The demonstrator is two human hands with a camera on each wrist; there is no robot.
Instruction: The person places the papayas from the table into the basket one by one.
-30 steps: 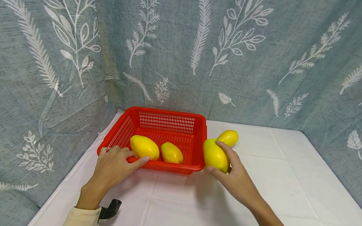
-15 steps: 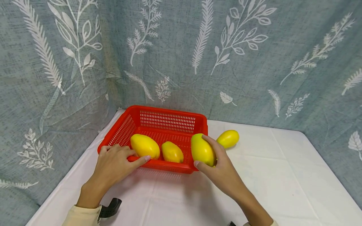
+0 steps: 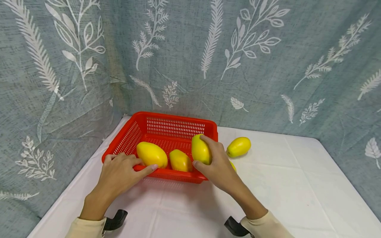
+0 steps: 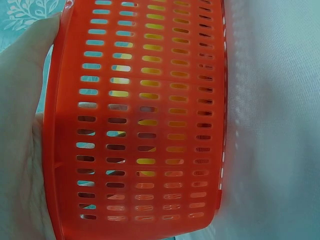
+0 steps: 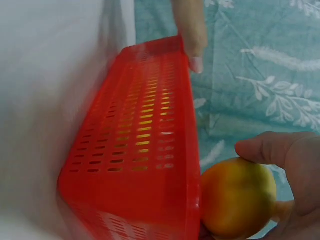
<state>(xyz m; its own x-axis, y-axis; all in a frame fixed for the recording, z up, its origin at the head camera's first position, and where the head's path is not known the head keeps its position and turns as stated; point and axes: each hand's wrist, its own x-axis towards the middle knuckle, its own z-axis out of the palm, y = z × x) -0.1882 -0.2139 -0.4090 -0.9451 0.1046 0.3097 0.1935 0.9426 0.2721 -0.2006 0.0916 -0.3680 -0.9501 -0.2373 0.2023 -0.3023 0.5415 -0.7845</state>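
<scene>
A red perforated plastic basket (image 3: 175, 118) stands on the table. At its front left corner my left hand (image 3: 120, 168) grips the rim, thumb along the front edge. My right hand (image 3: 218, 165) holds a yellow-green oval fruit (image 3: 200, 149) over the basket's right end, between thumb and fingers. Inside the basket lie a large yellow fruit (image 3: 152, 154) and a smaller one (image 3: 180, 160), side by side near the front wall. The right wrist view shows the held fruit (image 5: 239, 197) right at the rim, above the side wall (image 5: 130, 120).
Another yellow fruit (image 3: 239, 146) lies on the white tablecloth (image 3: 285, 178) right of the basket. A bit of yellow (image 3: 233, 166) shows beside my right hand, mostly hidden by it. A patterned grey-green curtain (image 3: 184, 49) hangs behind and along the sides of the table.
My right hand has carried the held fruit leftward, from outside the basket's right side to over its interior. My left hand has stayed on the rim.
</scene>
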